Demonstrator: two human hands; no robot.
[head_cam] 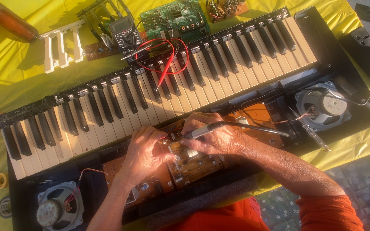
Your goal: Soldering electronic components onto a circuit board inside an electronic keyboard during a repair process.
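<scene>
The right hand [217, 137] is closed around a long thin tool [232, 128] with a grey grip. The tool lies almost flat. Its long line runs left to right, with the cord end out to the right and the tip pointing left. The tip sits on a brown board [189, 160] inside the open keyboard case [343, 55].

The left hand [144, 152] is just to the left of that tip. Its fingers are bent and pinch at a small part on the board, but I cannot tell if they hold it tight. The two hands almost touch. The tip lies between them, so both hands are very near the spot, and the left fingers are the closest.

The board is near the person, below the row of black and white keys [159, 94].

The case holds a round speaker [324, 107] at the right and another speaker [58, 209] at the near left.

On the far side, on the yellow cloth [22, 77], lie a meter [125, 34] with red wires [168, 60], a green board [176, 19] and some loose white keys [61, 45].
</scene>
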